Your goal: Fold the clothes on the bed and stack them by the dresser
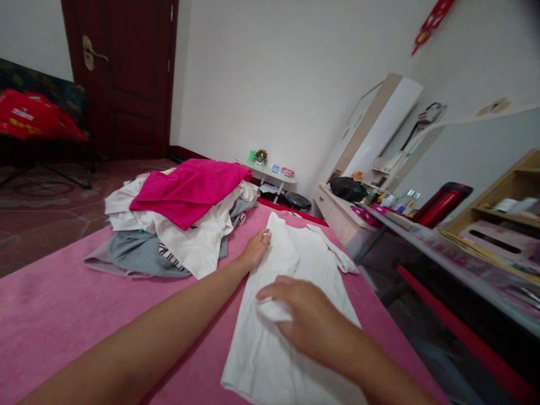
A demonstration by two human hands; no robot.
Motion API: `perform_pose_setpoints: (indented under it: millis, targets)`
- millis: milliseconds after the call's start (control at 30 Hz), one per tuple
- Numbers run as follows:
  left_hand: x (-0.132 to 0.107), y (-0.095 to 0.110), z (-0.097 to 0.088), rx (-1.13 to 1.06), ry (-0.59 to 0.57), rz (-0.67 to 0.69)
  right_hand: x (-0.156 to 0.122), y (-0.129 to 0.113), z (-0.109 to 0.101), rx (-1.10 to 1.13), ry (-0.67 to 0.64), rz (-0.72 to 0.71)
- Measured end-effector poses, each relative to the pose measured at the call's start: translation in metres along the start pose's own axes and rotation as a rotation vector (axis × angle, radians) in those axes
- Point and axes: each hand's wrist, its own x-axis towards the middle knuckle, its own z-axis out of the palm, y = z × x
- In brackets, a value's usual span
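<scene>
A white shirt (pixel 314 253) lies spread lengthwise on the pink bedspread (pixel 50 332), with one short sleeve out to the right. At its left edge, near the upper part, my left hand (pixel 257 247) has its fingers curled onto the fabric. My right hand (pixel 306 309), slightly blurred, is over the middle of the shirt with a fold of white cloth between thumb and fingers. Left of the shirt sits a heap of clothes, with a bright pink garment (pixel 189 188) on top, white garments (pixel 202 242) under it and a grey one (pixel 135 253) lower down.
A dressing table (pixel 333 208) with a black bag (pixel 348 189) and bottles runs along the right, close to the bed. Nearer stands a wooden shelf (pixel 485 216). A low white table (pixel 270 173) is by the far wall. A red bag (pixel 37 118) rests on a chair at left.
</scene>
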Motion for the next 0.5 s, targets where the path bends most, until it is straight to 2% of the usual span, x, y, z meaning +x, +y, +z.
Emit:
perform_pose_setpoints:
  millis: [67,133,267,367,433,500]
  targets:
    - [0.002,-0.002,0.001,-0.005,0.004,-0.027,-0.008,-0.003,0.031,-0.055,-0.155,0.058]
    - [0.005,-0.003,0.003,0.002,0.002,-0.043,-0.013,-0.001,0.042,-0.057,-0.258,0.091]
    - [0.017,-0.004,0.006,0.038,-0.022,-0.069,-0.011,0.005,0.022,0.050,-0.356,0.007]
    - [0.027,-0.006,0.008,0.070,-0.068,-0.070,-0.004,0.011,0.009,0.098,-0.531,-0.146]
    - [0.029,-0.007,0.009,0.099,-0.091,-0.057,0.001,0.018,0.016,0.135,-0.631,-0.251]
    - [0.025,-0.006,0.010,0.133,-0.107,-0.032,0.005,0.025,0.034,0.184,-0.685,-0.285]
